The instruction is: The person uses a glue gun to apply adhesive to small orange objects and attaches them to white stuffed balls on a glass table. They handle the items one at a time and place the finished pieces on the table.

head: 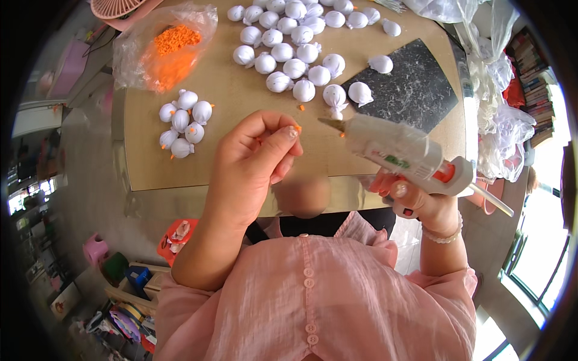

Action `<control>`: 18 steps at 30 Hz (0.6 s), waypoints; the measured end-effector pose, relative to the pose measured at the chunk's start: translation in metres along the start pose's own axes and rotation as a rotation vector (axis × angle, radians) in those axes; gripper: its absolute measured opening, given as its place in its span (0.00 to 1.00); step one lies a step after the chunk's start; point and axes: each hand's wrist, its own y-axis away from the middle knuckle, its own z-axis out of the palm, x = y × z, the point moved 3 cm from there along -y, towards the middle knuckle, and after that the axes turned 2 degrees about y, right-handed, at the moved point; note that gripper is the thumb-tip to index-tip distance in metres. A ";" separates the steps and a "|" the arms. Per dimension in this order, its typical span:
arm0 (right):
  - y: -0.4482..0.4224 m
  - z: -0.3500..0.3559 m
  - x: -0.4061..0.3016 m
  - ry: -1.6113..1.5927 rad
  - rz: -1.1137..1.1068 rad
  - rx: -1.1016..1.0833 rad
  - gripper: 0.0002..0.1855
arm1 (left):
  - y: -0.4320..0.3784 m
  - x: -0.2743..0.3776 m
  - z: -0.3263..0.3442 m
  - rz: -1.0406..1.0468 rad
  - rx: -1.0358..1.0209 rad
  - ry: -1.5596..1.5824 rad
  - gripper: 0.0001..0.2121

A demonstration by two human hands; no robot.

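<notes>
Between thumb and forefinger, my left hand (257, 158) pinches a tiny orange piece (297, 128) above the table's near edge. My right hand (420, 201) grips a white hot glue gun (397, 146), its metal nozzle aimed left towards the orange piece but apart from it. A glue stick (492, 199) juts from the gun's rear. Beyond my hands lie many white cloth-wrapped balls (294, 68) with gathered ends, some with drawn faces. To the left sits a group of similar balls (180, 121) bearing orange noses. A loose orange bit (302, 108) lies on the tabletop.
A clear plastic bag (131, 63) holding orange pieces (177, 40) lies at the table's back left. A black speckled board (406, 85) lies at the right, partly under a ball. Clear plastic bags (501, 122) hang beyond the table's right edge. A pink fan (116, 6) stands at the far left.
</notes>
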 end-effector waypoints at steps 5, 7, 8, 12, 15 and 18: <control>-0.009 0.017 0.000 -0.052 0.047 -0.025 0.11 | 0.002 0.001 -0.002 -0.033 0.026 -0.025 0.04; -0.010 0.018 -0.001 -0.059 0.068 -0.027 0.12 | 0.002 0.001 -0.002 -0.032 0.020 0.006 0.04; -0.009 0.018 -0.002 -0.066 0.088 -0.039 0.12 | 0.003 0.002 -0.004 -0.025 0.020 0.001 0.04; -0.008 0.016 -0.003 -0.075 0.112 -0.049 0.12 | 0.001 0.001 -0.006 -0.014 0.011 0.002 0.04; -0.010 0.018 -0.001 -0.087 0.098 -0.040 0.13 | 0.001 0.001 -0.005 -0.021 0.015 0.004 0.04; -0.011 0.018 0.003 -0.065 0.104 -0.031 0.13 | 0.001 0.001 -0.005 -0.017 0.015 0.000 0.04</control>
